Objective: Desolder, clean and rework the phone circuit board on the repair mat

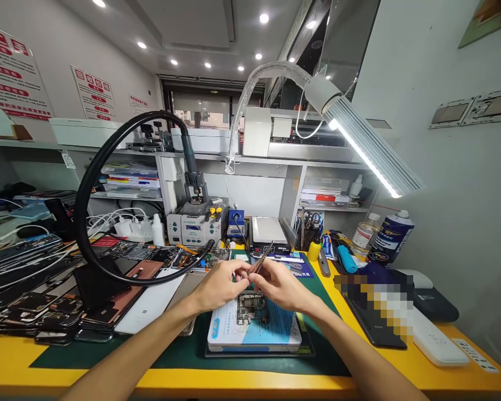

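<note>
My right hand holds a pair of tweezers slanting up and to the right. Close against it, my left hand has its fingers pinched together; whatever they grip is too small and too covered to make out. Below both hands a phone circuit board lies on a flat white and blue box. That box rests on a dark slab on the green mat.
Stacked phones and phone parts fill the left side. A soldering station with a looping black hose stands behind. Overhead hangs a lit lamp. At right are a spray can, a bottle and a black phone.
</note>
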